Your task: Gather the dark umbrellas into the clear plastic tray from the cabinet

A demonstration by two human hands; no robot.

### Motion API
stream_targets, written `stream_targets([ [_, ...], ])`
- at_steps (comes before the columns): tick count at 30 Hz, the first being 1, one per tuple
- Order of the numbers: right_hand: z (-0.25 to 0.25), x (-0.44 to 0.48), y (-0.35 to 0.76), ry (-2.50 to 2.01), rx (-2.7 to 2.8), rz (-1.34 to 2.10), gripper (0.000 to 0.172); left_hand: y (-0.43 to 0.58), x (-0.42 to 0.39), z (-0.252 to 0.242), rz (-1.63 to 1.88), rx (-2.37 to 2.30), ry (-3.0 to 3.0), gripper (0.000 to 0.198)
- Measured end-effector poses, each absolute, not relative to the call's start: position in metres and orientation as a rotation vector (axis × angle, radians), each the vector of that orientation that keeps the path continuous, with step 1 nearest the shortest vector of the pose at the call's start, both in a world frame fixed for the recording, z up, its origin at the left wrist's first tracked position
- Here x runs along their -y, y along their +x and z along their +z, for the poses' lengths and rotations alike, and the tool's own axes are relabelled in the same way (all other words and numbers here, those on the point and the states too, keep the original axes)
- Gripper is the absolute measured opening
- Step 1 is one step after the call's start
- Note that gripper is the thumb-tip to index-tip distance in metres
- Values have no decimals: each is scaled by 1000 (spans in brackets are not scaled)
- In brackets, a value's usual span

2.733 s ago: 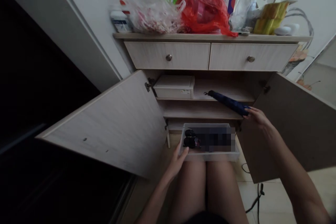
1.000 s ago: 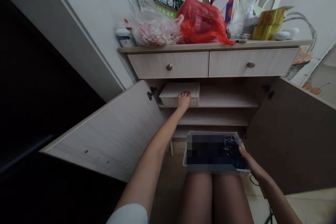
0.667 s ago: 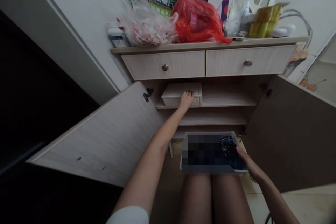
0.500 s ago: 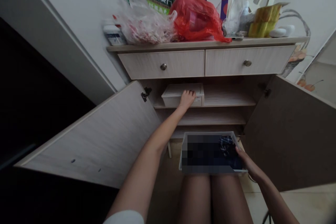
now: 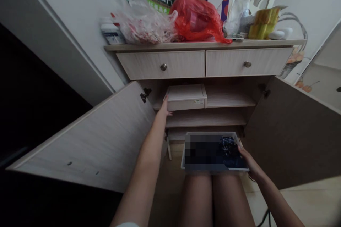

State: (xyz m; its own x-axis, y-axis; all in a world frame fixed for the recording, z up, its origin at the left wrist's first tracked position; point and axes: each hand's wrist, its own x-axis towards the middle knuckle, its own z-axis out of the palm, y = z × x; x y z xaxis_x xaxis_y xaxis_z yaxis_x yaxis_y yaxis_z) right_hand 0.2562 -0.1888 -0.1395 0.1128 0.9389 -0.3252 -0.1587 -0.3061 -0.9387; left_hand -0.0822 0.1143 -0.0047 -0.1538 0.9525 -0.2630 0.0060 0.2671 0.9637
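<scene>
A white lidded box [image 5: 186, 94] rests on the upper shelf inside the open cabinet, its front left part slightly past the shelf edge. My left hand [image 5: 165, 106] is at the box's left front corner, thumb up along its side and other fingers apart below. On my thighs sits a clear-rimmed tray [image 5: 210, 133] with dark folded cloth [image 5: 230, 149] in it; part of its contents is pixelated. My right hand [image 5: 244, 154] grips the tray's right rim, its thumb over the inner edge.
Cabinet doors [image 5: 87, 138] [image 5: 295, 131] stand open on both sides. Two closed drawers [image 5: 165, 60] lie above the shelves. On the cabinet top are a red plastic bag [image 5: 197, 17], a clear bag [image 5: 149, 28], yellow tape rolls [image 5: 262, 25] and a white bottle [image 5: 112, 33].
My left hand has moved from the box's top front edge to its left front corner. The box's left end now sits further forward. My right hand still holds the tray.
</scene>
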Motion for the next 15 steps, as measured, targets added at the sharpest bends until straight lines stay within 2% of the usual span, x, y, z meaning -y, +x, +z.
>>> stream_targets([
  [4,-136,194,262,-1410,824,1351,70,-88,-102,-7,1183,-1362,592,64],
  [10,-115,211,307,-1448,619,1239,76,-137,-50,-7,1236,-1348,495,51],
  [15,-85,189,336,-1360,656,982,70,-168,11,-10,1203,-1298,474,44],
])
